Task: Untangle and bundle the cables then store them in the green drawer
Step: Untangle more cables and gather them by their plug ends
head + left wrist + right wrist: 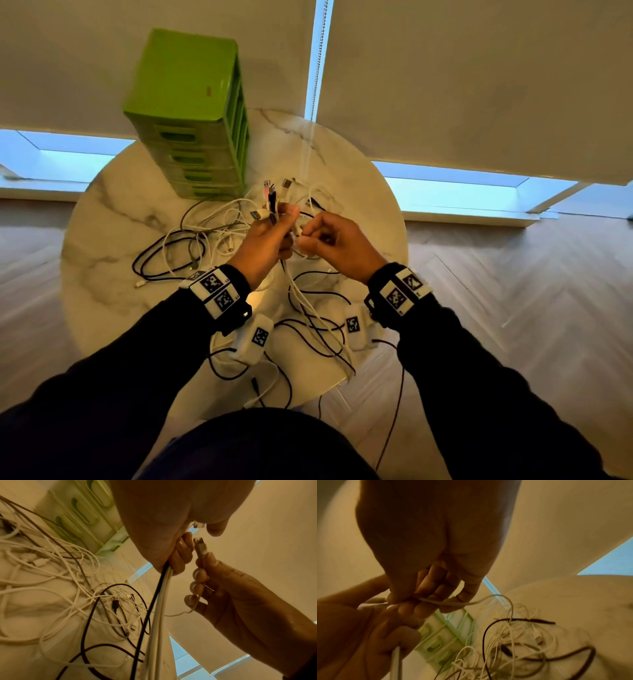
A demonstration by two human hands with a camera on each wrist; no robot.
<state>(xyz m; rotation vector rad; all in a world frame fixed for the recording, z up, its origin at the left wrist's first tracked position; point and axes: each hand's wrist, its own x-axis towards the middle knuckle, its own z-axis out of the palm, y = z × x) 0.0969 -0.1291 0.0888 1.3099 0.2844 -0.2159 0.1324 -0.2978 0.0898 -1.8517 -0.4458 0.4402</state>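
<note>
My left hand (274, 233) grips a bunch of black and white cables (159, 601) above the round marble table (102, 219), their plug ends (272, 192) sticking up past the fist. Right beside it, my right hand (325, 236) pinches the plug end of a thin white cable (453, 602), whose connector (200, 546) points at the left fist. A tangle of white and black cables (205, 236) lies on the table left of the hands, with more loops (315, 325) below them. The green drawer unit (191, 116) stands at the table's far left, all drawers closed.
Some cables (390, 428) hang over the table's near edge toward the wooden floor (513, 325). Roller blinds (462, 85) and low window strips lie behind the table. Bare marble shows at the right side of the table (370, 192).
</note>
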